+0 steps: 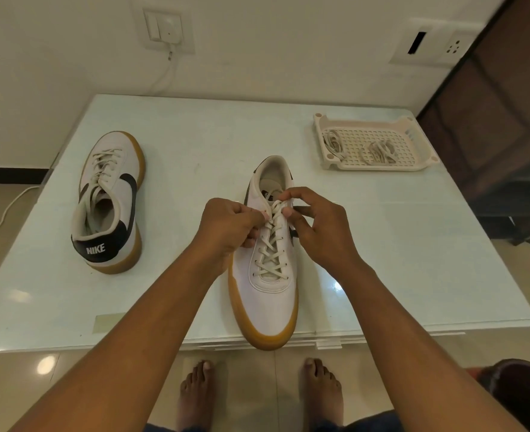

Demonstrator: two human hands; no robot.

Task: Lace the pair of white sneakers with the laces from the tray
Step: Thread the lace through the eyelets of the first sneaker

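A white sneaker with a gum sole lies at the table's front edge, toe toward me, with a cream lace crisscrossed up its eyelets. My left hand pinches the lace at the upper left eyelets. My right hand pinches the lace at the top, beside the tongue. The second white sneaker stands at the left, heel toward me, with a lace through its eyelets. A white perforated tray at the back right holds two bundles of laces.
The pale glass table ends just in front of my bare feet. A wall with a switch plate and a cable runs behind it. A dark cabinet stands to the right. A dark round object sits on the floor at lower right.
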